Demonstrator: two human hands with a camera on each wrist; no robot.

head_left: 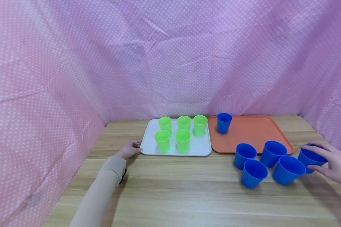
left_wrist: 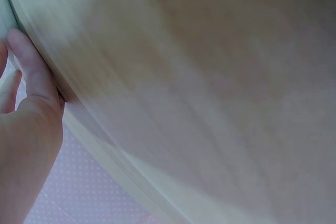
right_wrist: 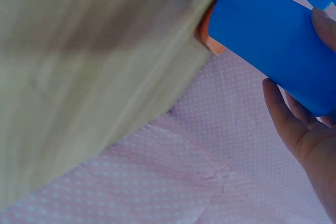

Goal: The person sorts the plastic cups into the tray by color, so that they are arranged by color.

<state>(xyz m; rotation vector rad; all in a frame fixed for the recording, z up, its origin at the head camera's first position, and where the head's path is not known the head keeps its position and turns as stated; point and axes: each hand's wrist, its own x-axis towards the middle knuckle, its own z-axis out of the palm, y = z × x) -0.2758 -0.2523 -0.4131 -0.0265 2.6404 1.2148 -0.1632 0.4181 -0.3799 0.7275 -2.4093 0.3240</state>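
Observation:
My left hand (head_left: 129, 149) holds the near left corner of a white tray (head_left: 147, 142), thumb and fingers at its rim. Several green cups (head_left: 200, 125) stand upright on that tray. At the far right my right hand (head_left: 333, 160) grips a blue cup (head_left: 304, 160), with its thumb and fingers on opposite sides near the mouth. The right wrist view shows this blue cup (right_wrist: 268, 40) from the side, with a thumb and fingers (right_wrist: 281, 108) against its wall. Several more blue cups (head_left: 287, 171) stand close together to its left.
An orange tray (head_left: 250, 129) lies right beside the white one, with one blue cup (head_left: 224, 123) at its left end. The grouped blue cups overlap its front edge in the head view. A pink dotted cloth (head_left: 173, 63) hangs around the wooden table (head_left: 187, 195).

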